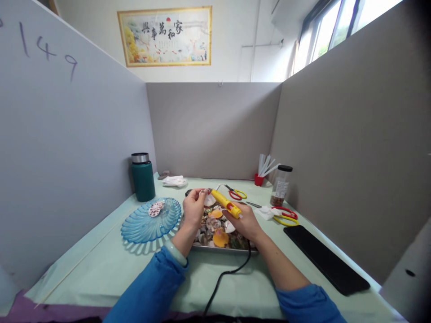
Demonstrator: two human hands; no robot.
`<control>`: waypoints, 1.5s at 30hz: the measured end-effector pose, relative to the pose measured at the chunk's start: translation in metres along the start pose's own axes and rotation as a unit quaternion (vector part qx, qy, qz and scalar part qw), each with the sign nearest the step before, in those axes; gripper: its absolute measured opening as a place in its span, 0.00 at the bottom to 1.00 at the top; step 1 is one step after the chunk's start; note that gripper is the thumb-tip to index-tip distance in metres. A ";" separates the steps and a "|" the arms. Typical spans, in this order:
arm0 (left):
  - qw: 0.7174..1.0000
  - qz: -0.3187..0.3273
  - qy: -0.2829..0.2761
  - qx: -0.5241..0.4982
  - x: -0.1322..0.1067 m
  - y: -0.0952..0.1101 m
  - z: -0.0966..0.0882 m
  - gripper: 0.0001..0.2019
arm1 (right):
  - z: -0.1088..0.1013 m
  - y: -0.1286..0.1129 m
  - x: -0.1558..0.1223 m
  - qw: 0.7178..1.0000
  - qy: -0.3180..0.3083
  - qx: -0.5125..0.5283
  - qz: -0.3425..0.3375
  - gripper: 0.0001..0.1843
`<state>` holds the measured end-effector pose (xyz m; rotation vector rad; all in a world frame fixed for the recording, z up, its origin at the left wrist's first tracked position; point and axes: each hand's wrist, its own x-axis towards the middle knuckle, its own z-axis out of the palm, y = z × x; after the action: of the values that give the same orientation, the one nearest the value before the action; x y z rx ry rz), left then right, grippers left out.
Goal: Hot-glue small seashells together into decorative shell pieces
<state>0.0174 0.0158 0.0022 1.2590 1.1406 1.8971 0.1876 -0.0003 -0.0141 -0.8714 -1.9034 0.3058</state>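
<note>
In the head view, my right hand (247, 223) is closed around a yellow hot glue gun (224, 202), its nozzle pointing up and left. My left hand (193, 208) pinches something small at its fingertips, close to the nozzle; the fingers mostly hide it. Both hands are over a metal tray (224, 249) filled with seashells, among them an orange scallop shell (220, 237). A black cord (229, 272) runs below the right hand toward the table's front edge. Left of the tray lies a blue shell-shaped dish (134, 226) with a speckled shell (156, 208) on it.
A green flask (143, 179) stands at the back left, near white tissue (175, 181). Along the right are a red cup (259, 180) of glue sticks, a black-lidded jar (281, 186), scissors (286, 217) and a black phone-like slab (325, 258). Grey partitions enclose three sides.
</note>
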 end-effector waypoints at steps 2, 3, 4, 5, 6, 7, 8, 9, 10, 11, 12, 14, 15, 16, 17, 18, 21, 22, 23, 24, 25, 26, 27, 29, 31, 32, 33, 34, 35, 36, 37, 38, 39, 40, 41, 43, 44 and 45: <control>1.000 0.005 0.003 0.002 0.001 -0.001 -0.001 0.15 | 0.000 0.000 0.000 1.000 -0.002 -0.002 0.004 0.12; 1.000 0.008 0.006 0.004 0.001 -0.002 -0.001 0.15 | 0.000 0.001 0.000 1.000 -0.003 -0.001 0.007 0.12; 1.000 0.012 0.009 0.006 0.001 -0.002 -0.001 0.15 | 0.000 0.001 0.000 1.000 -0.004 0.001 0.009 0.12; 1.000 0.013 0.012 0.007 0.001 -0.003 -0.001 0.15 | 0.000 0.001 0.000 1.000 -0.003 0.002 0.011 0.12; 1.000 0.013 0.014 0.006 0.002 -0.004 -0.001 0.15 | 0.000 0.001 0.000 1.000 -0.001 0.002 0.012 0.12; 1.000 0.012 0.015 0.004 0.002 -0.004 -0.001 0.15 | 0.000 0.001 0.000 1.000 0.001 0.001 0.013 0.12; 1.000 0.011 0.013 0.001 0.002 -0.004 -0.001 0.15 | 0.000 0.002 0.000 1.000 0.002 0.000 0.014 0.12; 1.000 0.009 0.011 -0.002 0.002 -0.004 -0.001 0.15 | 0.000 0.002 0.000 1.000 0.004 -0.002 0.014 0.12; 1.000 0.007 0.009 -0.007 0.002 -0.004 -0.001 0.15 | 0.000 0.002 0.000 1.000 0.004 -0.002 0.014 0.12; 1.000 0.005 0.008 -0.013 0.002 -0.005 -0.001 0.15 | 0.000 0.002 0.000 1.000 0.003 -0.002 0.014 0.12; 1.000 0.002 0.009 -0.019 0.003 -0.005 -0.001 0.15 | 0.000 0.002 0.000 1.000 0.003 -0.002 0.014 0.12; 0.999 -0.002 0.011 -0.032 0.003 -0.005 -0.001 0.15 | 0.000 0.001 0.000 1.000 0.003 0.000 0.011 0.12; 0.999 -0.003 0.010 -0.038 0.003 -0.005 -0.001 0.16 | 0.000 0.001 0.001 1.000 0.004 0.000 0.010 0.12; 0.999 -0.004 0.009 -0.043 0.004 -0.005 -0.001 0.16 | 0.000 0.001 0.001 1.000 0.006 -0.001 0.009 0.11; 0.999 -0.004 0.008 -0.047 0.004 -0.005 -0.001 0.16 | 0.000 0.001 0.001 1.000 0.008 -0.002 0.011 0.11; 0.999 -0.006 0.007 -0.051 0.004 -0.005 -0.001 0.16 | 0.000 0.001 0.001 1.000 0.009 -0.003 0.013 0.11; 0.998 -0.014 0.007 -0.059 0.003 -0.003 -0.001 0.16 | 0.000 0.002 0.000 1.000 0.007 -0.002 0.024 0.12; 0.998 -0.016 0.006 -0.062 0.003 -0.003 -0.001 0.16 | 0.000 0.002 0.000 1.000 0.008 -0.001 0.025 0.11; 0.998 -0.017 0.006 -0.063 0.003 -0.002 -0.001 0.16 | 0.000 0.002 0.000 1.000 0.010 -0.001 0.026 0.11; 0.998 -0.018 0.007 -0.065 0.003 -0.001 -0.001 0.16 | 0.000 0.002 0.000 1.000 0.012 0.000 0.025 0.11; 0.998 -0.018 0.008 -0.065 0.003 -0.001 -0.001 0.16 | -0.001 0.002 0.001 1.000 0.014 0.000 0.024 0.11; 0.998 -0.018 0.008 -0.065 0.003 -0.001 -0.001 0.16 | -0.001 0.002 0.001 1.000 0.016 0.000 0.024 0.11; 0.998 -0.018 0.008 -0.065 0.003 -0.001 -0.001 0.16 | -0.001 0.002 0.001 1.000 0.016 0.001 0.023 0.11; 0.998 -0.017 0.007 -0.066 0.002 -0.001 -0.001 0.16 | -0.001 0.002 0.001 1.000 0.015 0.001 0.025 0.11; 0.998 -0.020 0.003 -0.067 0.002 -0.001 -0.001 0.16 | -0.001 0.002 0.001 1.000 0.012 0.003 0.028 0.11; 0.997 -0.022 0.001 -0.067 0.002 -0.001 -0.001 0.16 | -0.001 0.002 0.001 0.999 0.012 0.003 0.030 0.11; 0.997 -0.023 -0.002 -0.067 0.002 -0.001 -0.001 0.16 | -0.001 0.002 0.001 0.999 0.011 0.004 0.030 0.11; 0.998 -0.024 -0.005 -0.066 0.001 0.000 -0.001 0.16 | -0.001 0.002 0.001 1.000 0.011 0.004 0.029 0.11; 0.998 -0.025 -0.009 -0.065 0.001 0.001 -0.001 0.16 | 0.000 0.003 0.001 1.000 0.011 0.003 0.028 0.11; 0.998 -0.024 -0.012 -0.063 0.000 0.001 -0.001 0.16 | 0.000 0.003 0.001 1.000 0.012 0.002 0.027 0.11; 0.998 -0.024 -0.014 -0.062 0.000 0.002 -0.001 0.16 | 0.000 0.003 0.001 1.000 0.012 0.003 0.026 0.11; 0.998 -0.023 -0.016 -0.061 0.000 0.003 -0.001 0.15 | 0.000 0.003 0.001 1.000 0.012 0.004 0.026 0.11; 0.998 -0.022 -0.016 -0.060 -0.001 0.003 -0.001 0.15 | 0.000 0.003 0.001 1.000 0.010 0.008 0.026 0.11; 0.998 -0.021 -0.017 -0.058 -0.001 0.004 0.000 0.15 | 0.000 0.003 0.001 1.000 0.009 0.011 0.025 0.11; 0.998 -0.020 -0.019 -0.055 -0.001 0.004 0.000 0.15 | 0.000 0.003 0.001 1.000 0.008 0.014 0.024 0.11; 0.998 -0.015 -0.025 -0.047 -0.002 0.005 0.000 0.15 | 0.001 0.003 0.001 1.000 0.006 0.018 0.021 0.11; 0.998 -0.014 -0.028 -0.045 -0.002 0.005 0.000 0.15 | 0.001 0.003 0.001 1.000 0.006 0.019 0.020 0.11; 0.998 -0.015 -0.031 -0.045 -0.002 0.006 0.001 0.15 | 0.001 0.003 0.001 1.000 0.009 0.020 0.021 0.10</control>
<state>0.0188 0.0115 0.0064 1.2366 1.0258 1.8535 0.1880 0.0029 -0.0153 -0.8851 -1.8591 0.3588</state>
